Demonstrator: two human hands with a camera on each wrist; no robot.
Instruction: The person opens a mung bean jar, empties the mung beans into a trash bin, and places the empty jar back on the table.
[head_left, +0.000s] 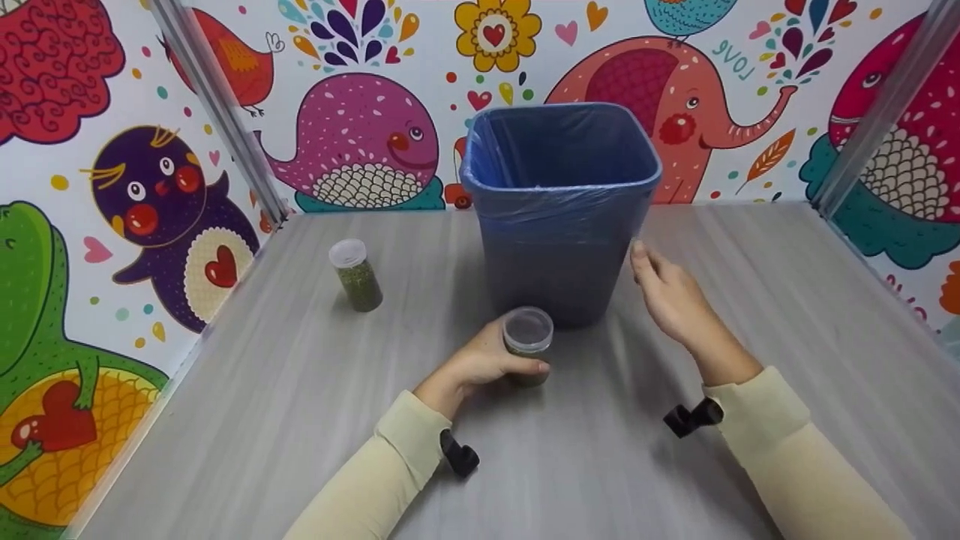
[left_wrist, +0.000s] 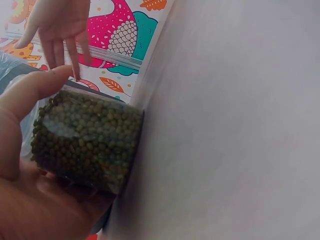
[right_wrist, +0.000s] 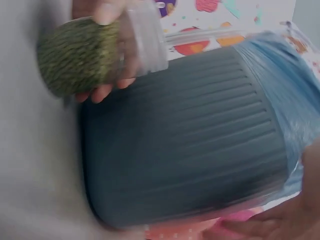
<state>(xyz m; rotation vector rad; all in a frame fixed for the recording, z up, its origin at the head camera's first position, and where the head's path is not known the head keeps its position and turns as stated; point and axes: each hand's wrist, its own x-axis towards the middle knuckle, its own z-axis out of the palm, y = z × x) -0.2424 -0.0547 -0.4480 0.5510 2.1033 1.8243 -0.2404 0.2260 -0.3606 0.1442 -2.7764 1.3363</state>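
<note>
Fingers of the left hand: curled round one clear jar, thumb across its near side. Fingers of the right hand: loosely straight, holding nothing.

Clock directions, head view, from the held jar:

- Held jar: at centre, just below the bin's foot; green beans inside, pale lid uppermost. Contact with the table: cannot tell.
- Bin, one, blue-grey, upright: twelve o'clock, bag folded over its rim.
- Second jar, one, green-filled, lidded, upright on the table: ten o'clock.
- Right hand: two o'clock, close beside the bin; touch unclear.
- Wall, cartoon animals: beyond, eleven to one o'clock.
</note>
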